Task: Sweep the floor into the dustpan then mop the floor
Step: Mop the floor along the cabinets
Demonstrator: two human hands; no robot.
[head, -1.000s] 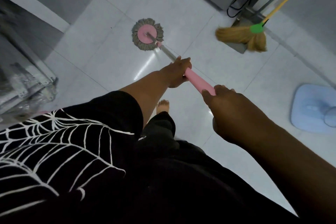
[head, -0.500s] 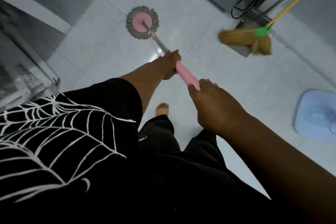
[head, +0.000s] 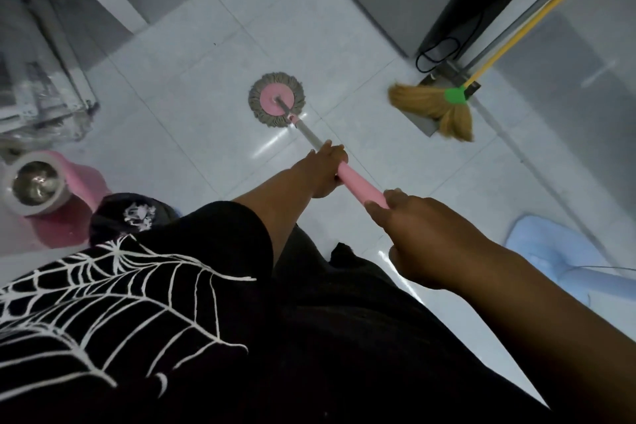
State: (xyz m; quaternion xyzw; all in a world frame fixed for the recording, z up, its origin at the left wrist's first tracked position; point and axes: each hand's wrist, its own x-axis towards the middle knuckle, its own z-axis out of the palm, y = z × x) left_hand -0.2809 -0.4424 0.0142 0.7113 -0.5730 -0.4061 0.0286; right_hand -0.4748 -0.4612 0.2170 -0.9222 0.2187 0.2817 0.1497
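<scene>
The person is holding a long mop handle (head: 359, 188), bare metal below and a pink sleeve above, with both hands. The left hand (head: 323, 169) is curling its grip round the low end of the pink sleeve, where the metal shaft begins. The right hand (head: 423, 237) is wrapping the sleeve's upper end, nearer the body.

The handle's long axis is running from about four o'clock at the right hand up to about ten-thirty. There the round pink mop head with a grey string fringe (head: 276, 99) is lying flat on the glossy white tiled floor (head: 206, 79). So the mop head is sitting ahead and to the left of both grips, and the left hand is the nearer one.

Judging from this, the mopping is under way, and the coming stroke is probably going along that axis with the left hand steering.

At three o'clock of the mop head, well apart, a straw broom with a green collar and yellow stick (head: 433, 107) is resting on a grey metal dustpan (head: 422, 124). At eight o'clock a pink spin bucket with a steel basket (head: 34, 182) is standing.
</scene>
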